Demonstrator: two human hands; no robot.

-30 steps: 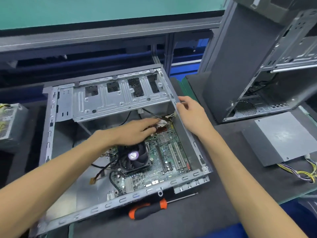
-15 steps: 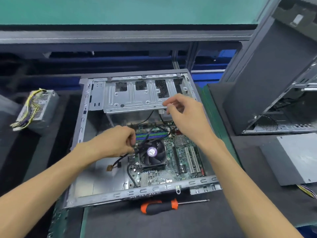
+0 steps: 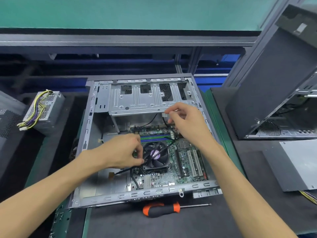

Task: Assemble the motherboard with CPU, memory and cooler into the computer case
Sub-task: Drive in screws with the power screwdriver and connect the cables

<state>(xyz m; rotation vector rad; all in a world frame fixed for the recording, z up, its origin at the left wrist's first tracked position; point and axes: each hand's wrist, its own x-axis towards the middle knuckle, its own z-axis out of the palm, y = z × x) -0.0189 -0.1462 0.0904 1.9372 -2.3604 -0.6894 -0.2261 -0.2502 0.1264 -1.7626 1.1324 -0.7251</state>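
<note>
Now R hand (image 3: 186,121) pinches white connector (image 3: 164,115) above the mobo (image 3: 173,169); L hand (image 3: 125,152) grips cable (image 3: 123,171) beside cooler (image 3: 157,156).

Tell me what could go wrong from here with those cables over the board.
1. A black cable crosses the cooler fan; left there, it could foul the blades.
2. The right hand pinches a white connector above the motherboard; tugging may strain its lead.
3. The left hand grips cable beside the fan; a slip could knock the memory sticks.
</note>
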